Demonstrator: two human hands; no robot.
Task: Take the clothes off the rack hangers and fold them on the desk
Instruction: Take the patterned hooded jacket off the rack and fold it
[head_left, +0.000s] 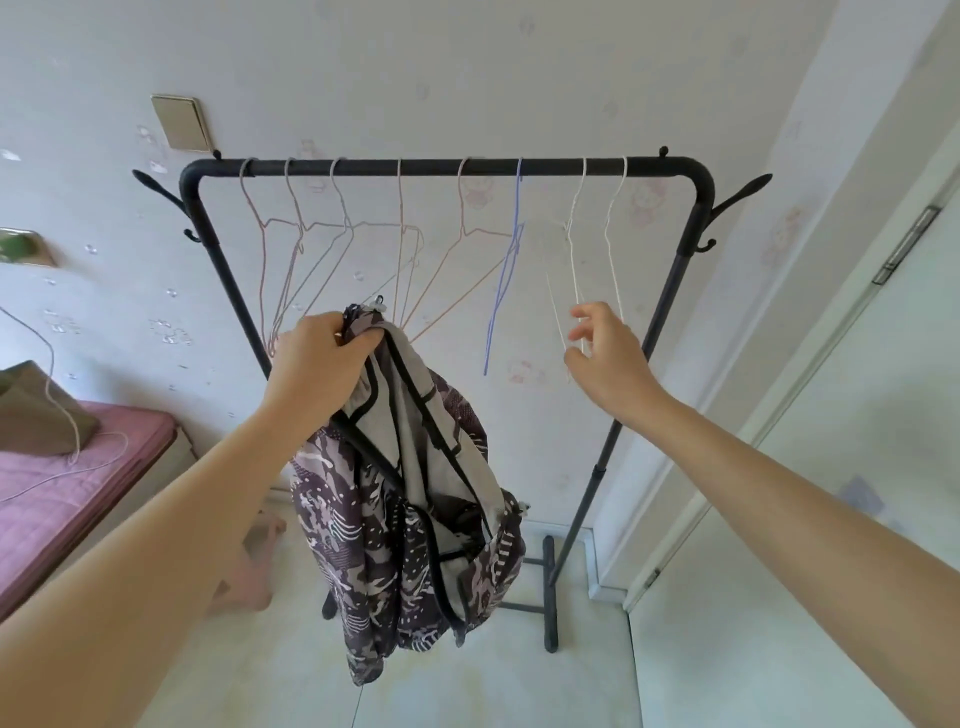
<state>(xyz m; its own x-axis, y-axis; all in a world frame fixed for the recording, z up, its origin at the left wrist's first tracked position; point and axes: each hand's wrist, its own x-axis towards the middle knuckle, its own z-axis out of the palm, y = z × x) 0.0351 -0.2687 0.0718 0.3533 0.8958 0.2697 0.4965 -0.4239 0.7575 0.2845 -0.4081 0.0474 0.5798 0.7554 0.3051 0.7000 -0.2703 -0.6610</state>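
Note:
A black clothes rack (447, 167) stands against the wall with several bare wire hangers on its bar: pink ones (343, 228), a blue one (511, 249) and white ones (576, 244). My left hand (322, 364) grips the top of a patterned dark purple-and-grey jacket (410, 499), which hangs down in front of the rack, clear of the hangers. My right hand (605, 353) is raised by the lower part of the white hangers, fingers loosely spread and holding nothing.
A bed with a pink cover (67, 483) and a white cable lies at the left. A white closet door (852, 415) stands at the right. The rack's feet (549, 592) rest on the pale floor. No desk is in view.

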